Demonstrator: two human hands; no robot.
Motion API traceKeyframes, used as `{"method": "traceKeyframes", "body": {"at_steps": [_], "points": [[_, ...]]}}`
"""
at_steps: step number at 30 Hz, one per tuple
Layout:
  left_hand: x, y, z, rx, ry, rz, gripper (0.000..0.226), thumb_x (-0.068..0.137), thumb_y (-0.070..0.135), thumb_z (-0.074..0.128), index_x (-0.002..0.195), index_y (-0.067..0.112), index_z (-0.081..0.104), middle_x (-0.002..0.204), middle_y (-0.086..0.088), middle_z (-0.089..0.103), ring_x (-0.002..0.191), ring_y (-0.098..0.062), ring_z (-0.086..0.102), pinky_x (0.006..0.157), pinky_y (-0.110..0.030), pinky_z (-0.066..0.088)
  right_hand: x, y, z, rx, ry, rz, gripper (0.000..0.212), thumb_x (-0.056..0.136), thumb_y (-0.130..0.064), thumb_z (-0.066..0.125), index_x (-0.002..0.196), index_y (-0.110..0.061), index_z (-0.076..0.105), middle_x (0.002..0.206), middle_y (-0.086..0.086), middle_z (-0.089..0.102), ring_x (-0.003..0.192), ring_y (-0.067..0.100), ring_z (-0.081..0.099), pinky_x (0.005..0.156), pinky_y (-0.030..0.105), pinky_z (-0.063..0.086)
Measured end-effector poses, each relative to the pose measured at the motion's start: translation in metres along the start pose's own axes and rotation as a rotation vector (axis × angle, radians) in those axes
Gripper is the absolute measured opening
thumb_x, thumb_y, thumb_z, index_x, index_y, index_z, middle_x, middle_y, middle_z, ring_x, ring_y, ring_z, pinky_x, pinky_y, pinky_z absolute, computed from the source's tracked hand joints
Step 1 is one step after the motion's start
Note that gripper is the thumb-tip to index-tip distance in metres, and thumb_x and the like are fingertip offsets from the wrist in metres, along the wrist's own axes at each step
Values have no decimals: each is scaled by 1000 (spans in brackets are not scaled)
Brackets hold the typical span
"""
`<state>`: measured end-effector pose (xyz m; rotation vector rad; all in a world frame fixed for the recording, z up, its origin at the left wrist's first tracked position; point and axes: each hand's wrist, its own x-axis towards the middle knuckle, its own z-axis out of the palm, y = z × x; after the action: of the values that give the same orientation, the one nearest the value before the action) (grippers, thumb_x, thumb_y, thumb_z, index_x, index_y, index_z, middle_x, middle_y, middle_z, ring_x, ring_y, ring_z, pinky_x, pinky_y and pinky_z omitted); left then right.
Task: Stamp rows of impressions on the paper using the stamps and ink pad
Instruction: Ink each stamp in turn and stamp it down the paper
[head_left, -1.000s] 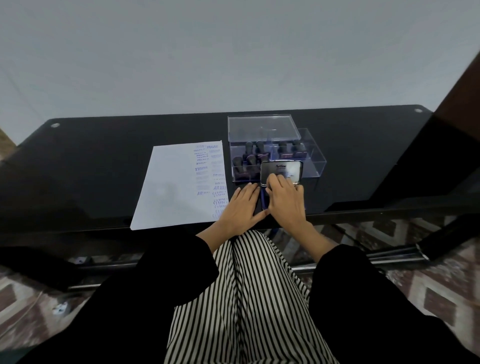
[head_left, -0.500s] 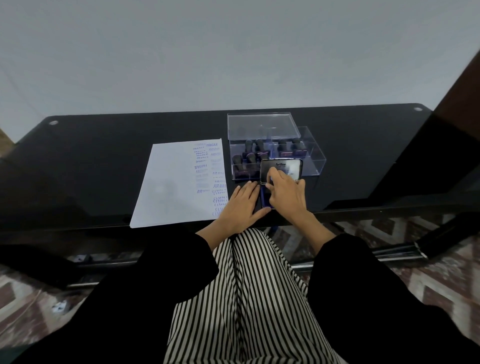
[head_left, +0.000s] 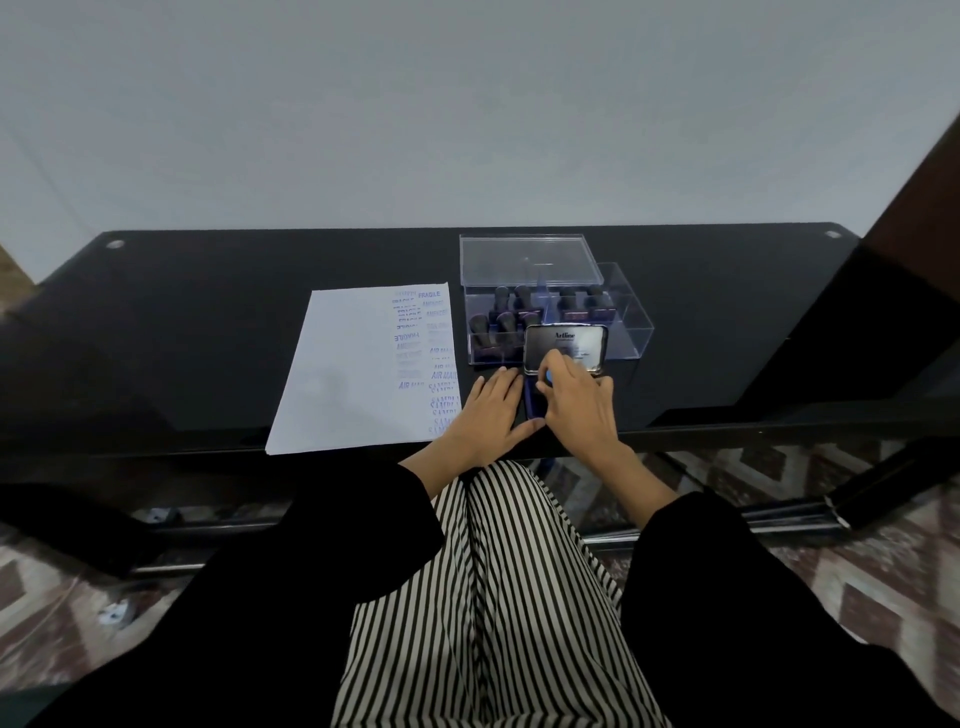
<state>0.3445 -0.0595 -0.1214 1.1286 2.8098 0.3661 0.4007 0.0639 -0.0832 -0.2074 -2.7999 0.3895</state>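
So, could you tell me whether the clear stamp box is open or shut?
Open: the stamp box has its lid resting at the far side, leaving the stamps uncovered.

A black glass table (head_left: 208, 338) is set against a pale wall (head_left: 467, 104). A clear box (head_left: 631, 322) is placed right of centre, its lid (head_left: 524, 260) just behind. Patterned floor tiles (head_left: 883, 561) are seen below, striped trousers (head_left: 483, 597) nearest.

Paper (head_left: 353, 374) flat, blue impressions down right side; stamps (head_left: 506, 325) upright in clear box (head_left: 631, 332); ink pad (head_left: 582, 343) open.
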Motion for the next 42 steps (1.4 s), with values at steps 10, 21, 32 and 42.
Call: {"method": "traceKeyframes", "body": {"at_steps": [10,21,32,42], "points": [[0,-1,0,-38,3,8,72,97,48,33,148,4,12,158,-10,11,147,-22,4,119,-40,2,13,-1,-6,38,-93,50,20,88,-3,48,94,-20,38,96,0,60,88,23,56,83,40,31],[1,-9,-31,-130,-50,65,62,96,41,44,142,2,34,145,-16,37,133,-25,36,113,-34,27,20,3,-8,-5,-91,30,6,93,-17,47,99,-17,45,80,-4,52,87,24,58,83,40,32],[-21,-102,-79,-177,218,-157,30,97,9,38,120,8,56,125,-9,57,115,-23,53,99,-30,39,51,-60,-7,161,-79,-194,8,94,-21,48,99,-15,48,82,3,59,85,25,56,83,39,33],[-31,-136,-64,-198,262,-314,38,96,6,37,131,7,49,137,-10,50,124,-23,47,106,-31,36,73,-112,29,80,-250,-372,10,95,-24,45,101,-17,49,76,-3,51,79,20,51,81,36,27]]}}
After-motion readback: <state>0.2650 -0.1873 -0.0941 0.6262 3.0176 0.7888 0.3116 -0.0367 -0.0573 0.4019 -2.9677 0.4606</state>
